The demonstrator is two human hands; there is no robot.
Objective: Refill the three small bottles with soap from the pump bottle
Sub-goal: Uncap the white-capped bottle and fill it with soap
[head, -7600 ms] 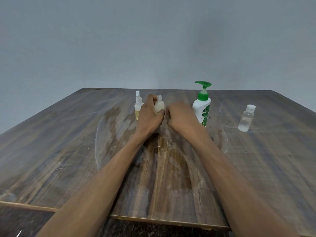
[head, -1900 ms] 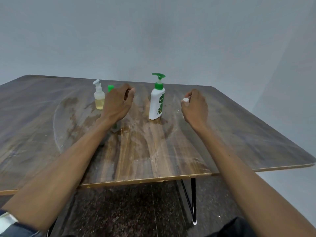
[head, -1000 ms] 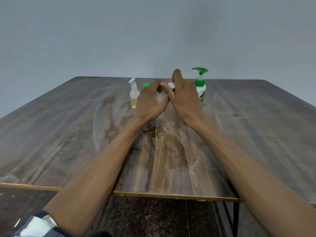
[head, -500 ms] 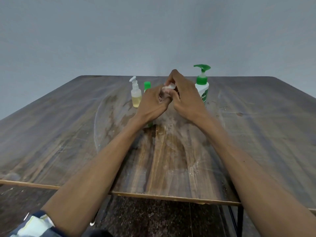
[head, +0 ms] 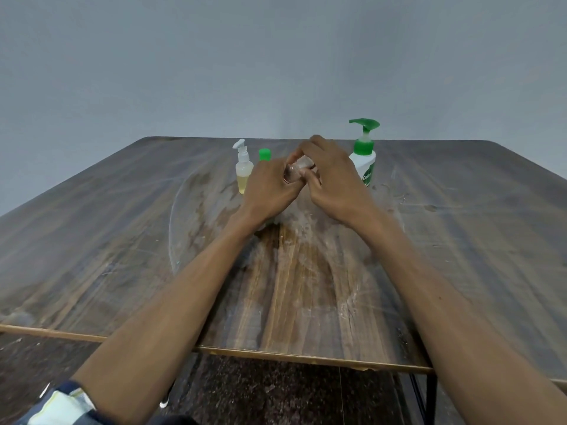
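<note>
A small clear bottle (head: 295, 171) is held above the table between both hands. My left hand (head: 270, 188) wraps its body, and my right hand (head: 334, 179) has its fingers around the white cap end. The white pump bottle with a green pump (head: 365, 157) stands just behind my right hand. A small bottle with a white pump and yellow liquid (head: 244, 170) stands to the left. Beside that one, a small bottle with a green cap (head: 264, 154) is mostly hidden behind my left hand.
The worn wooden table (head: 122, 246) has a pale smeared patch in the middle. Its near edge runs across the lower view, with dark floor and a black table leg (head: 429, 403) below. A plain grey wall stands behind.
My right hand fetched the clear bottle from the right side and brought it to the middle. Both hands closed on it, and in the last half second they barely moved.
</note>
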